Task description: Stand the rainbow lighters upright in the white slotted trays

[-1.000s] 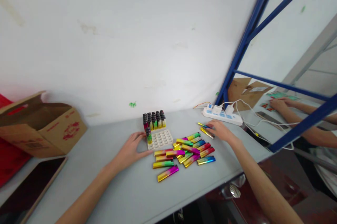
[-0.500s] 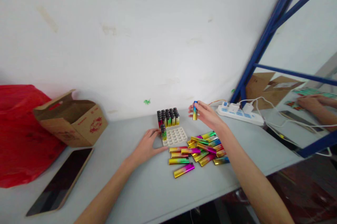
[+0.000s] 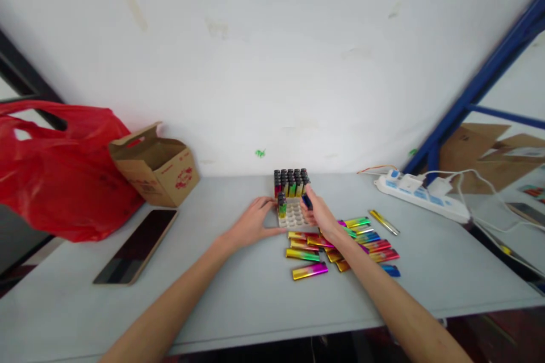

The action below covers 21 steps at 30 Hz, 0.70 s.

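A pale tray with round holes [image 3: 293,215] lies on the table, a few upright lighters [image 3: 281,205] standing at its left end. Behind it stands a block of black-topped lighters [image 3: 292,182] in rows. My left hand [image 3: 254,221] is at the tray's left side, thumb and fingers spread around that edge. Over the tray's right part, my right hand [image 3: 317,211] grips a blue lighter [image 3: 306,201]. Loose shiny lighters [image 3: 302,254] in several colours lie in front of and right of the tray, partly under my right forearm.
On the left are a phone [image 3: 137,246], an open cardboard box [image 3: 164,172] and a red plastic bag [image 3: 76,170]. At the right a white power strip [image 3: 421,198] with cables lies near a blue metal frame [image 3: 468,93]. The wall rises behind.
My right hand has moved down and left with the blue lighter, from above the table to the tray. My left hand stays beside the tray. The camera view has turned left.
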Tool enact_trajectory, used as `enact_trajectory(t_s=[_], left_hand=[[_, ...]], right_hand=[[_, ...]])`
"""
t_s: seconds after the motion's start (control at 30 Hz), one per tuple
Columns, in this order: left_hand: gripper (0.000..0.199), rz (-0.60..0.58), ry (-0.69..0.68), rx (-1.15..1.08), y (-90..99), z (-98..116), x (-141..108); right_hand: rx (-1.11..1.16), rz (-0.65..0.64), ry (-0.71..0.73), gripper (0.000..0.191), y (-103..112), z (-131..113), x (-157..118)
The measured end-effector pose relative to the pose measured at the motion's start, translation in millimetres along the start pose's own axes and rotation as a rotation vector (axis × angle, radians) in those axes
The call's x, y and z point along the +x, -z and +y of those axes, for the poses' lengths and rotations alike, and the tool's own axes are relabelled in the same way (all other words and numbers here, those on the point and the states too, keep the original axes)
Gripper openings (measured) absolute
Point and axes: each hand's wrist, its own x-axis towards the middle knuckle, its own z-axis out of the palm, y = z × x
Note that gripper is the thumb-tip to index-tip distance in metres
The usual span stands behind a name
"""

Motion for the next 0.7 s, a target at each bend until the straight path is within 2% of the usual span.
enact_trajectory(t_s=[0.23, 0.47, 0.57, 0.7], left_hand=[[0.064, 0.001, 0.017, 0.001, -0.4, 1, 1], [0.067, 0.000, 0.009, 0.004, -0.9, -1, 1], [0.066, 0.003, -0.001, 0.009, -1.6, -2, 0], [0.062, 0.010, -0.010, 0.015, -2.5, -2, 0]], right_hand=[[-0.012, 0.069, 0.076, 0.052, -8, 3, -5], [-0.017, 0.004, 0.069, 0.066, -10, 2, -8], [-0.098, -0.045, 0.204, 0.067, -6, 1, -11], [-0.495, -0.007, 0.514, 0.054, 1, 0, -14]])
